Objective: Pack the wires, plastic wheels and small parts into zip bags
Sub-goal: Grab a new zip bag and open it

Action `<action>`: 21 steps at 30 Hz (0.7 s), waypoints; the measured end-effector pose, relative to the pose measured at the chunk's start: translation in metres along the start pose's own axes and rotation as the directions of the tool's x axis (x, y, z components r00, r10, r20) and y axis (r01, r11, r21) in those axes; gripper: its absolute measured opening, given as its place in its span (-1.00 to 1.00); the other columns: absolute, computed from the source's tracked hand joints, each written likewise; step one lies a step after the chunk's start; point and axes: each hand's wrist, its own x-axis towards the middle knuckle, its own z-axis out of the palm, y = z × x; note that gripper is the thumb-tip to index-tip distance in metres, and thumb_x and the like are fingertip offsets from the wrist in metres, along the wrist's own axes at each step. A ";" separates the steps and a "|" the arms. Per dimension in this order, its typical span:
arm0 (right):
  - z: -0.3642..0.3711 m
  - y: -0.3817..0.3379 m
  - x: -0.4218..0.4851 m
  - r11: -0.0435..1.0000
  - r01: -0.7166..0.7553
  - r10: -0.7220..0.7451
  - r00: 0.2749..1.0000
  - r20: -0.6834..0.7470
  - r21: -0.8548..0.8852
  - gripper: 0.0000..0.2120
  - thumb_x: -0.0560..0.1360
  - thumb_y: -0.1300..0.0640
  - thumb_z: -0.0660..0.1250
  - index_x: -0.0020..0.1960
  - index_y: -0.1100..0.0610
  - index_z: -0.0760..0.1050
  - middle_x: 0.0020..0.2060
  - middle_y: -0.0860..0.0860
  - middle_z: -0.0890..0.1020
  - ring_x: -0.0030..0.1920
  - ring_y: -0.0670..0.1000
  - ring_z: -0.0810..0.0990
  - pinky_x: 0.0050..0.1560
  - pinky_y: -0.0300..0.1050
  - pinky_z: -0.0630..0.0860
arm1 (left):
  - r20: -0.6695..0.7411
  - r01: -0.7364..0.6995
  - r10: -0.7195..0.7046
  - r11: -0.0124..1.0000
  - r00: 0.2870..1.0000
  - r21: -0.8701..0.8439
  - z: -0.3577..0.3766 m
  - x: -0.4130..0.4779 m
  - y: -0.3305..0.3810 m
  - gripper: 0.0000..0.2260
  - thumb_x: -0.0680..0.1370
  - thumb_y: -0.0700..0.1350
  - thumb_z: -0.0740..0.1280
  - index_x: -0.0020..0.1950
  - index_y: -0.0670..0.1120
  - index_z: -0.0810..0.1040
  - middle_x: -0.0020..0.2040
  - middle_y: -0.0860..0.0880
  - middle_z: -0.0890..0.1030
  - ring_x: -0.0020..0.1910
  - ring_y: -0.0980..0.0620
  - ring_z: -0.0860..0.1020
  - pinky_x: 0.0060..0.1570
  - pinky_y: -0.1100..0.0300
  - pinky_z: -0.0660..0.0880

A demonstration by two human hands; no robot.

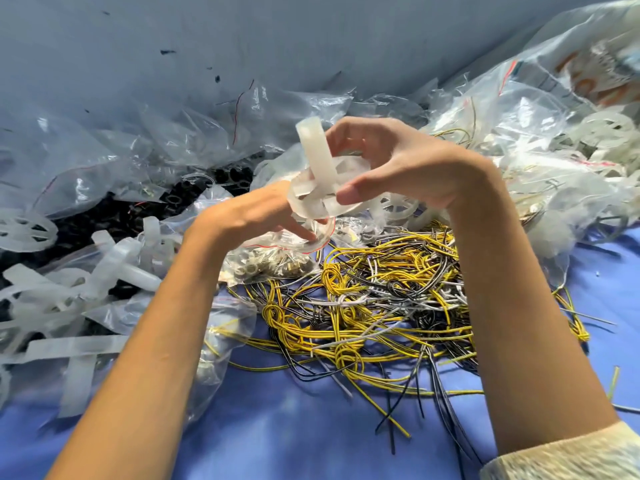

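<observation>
Pinching two translucent plastic wheels (317, 161) in right hand (398, 161), raised above yellow-black wires (374, 306) heaped on blue cloth (277, 427). Gripping small zip bag (311, 242) with left hand (252, 209), just beneath wheels.

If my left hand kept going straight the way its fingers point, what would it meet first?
Most likely the mouth of the clear red-striped zip bag; the fingertips of the left hand seem to touch it, though depth is unclear.
</observation>
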 end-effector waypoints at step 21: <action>0.032 0.004 0.027 0.872 -0.068 0.066 0.998 -0.022 -0.485 -0.60 0.23 0.02 0.60 -0.03 -0.15 0.50 -0.36 -0.40 0.52 -0.35 -0.45 0.45 -0.33 -0.52 0.33 | -0.006 0.066 -0.069 0.975 0.998 -0.210 -0.027 -0.001 -0.014 -0.44 0.40 0.49 -0.12 0.12 0.38 0.55 0.15 0.26 0.60 0.25 0.21 0.49 0.35 -0.24 0.20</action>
